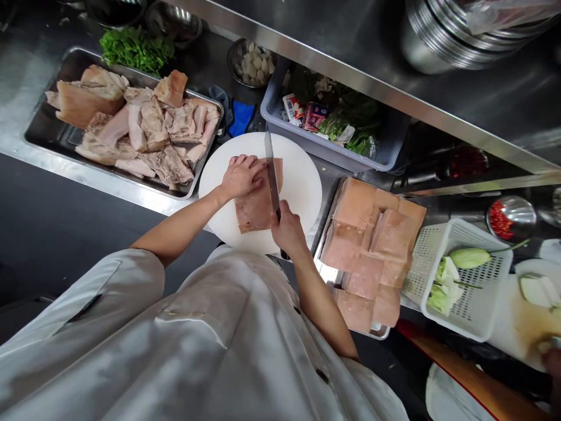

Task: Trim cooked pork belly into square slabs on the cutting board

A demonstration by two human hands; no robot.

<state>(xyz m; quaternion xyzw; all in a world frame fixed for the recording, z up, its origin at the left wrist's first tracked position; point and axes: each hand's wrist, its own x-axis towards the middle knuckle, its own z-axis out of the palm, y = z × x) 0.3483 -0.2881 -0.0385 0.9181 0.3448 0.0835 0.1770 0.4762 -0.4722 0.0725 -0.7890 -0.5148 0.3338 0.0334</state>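
Observation:
On a round white cutting board (pixel 304 175) lies a flat slab of pale meat with skin, looking like pork (pixel 252 213). My left hand (pixel 242 175) rests on the slab's left part, fingers stretched out over it. In my right hand (pixel 288 229) is the handle of a long kitchen knife (pixel 272 169), its blade pointing away from me across the slab. Whether the edge has gone into the meat cannot be seen. To the right, more squared slabs (pixel 353 202) are stacked on a metal tray (pixel 382 333).
A metal tray (pixel 37 137) of meat pieces is at left, beside leafy greens (pixel 135 49). Behind the board stand a bowl of garlic (pixel 254 63) and a grey bin of scraps (pixel 315 143). A shelf edge (pixel 372 88) overhangs. A white basket (pixel 482 292) and another person's hand (pixel 550 351) are right.

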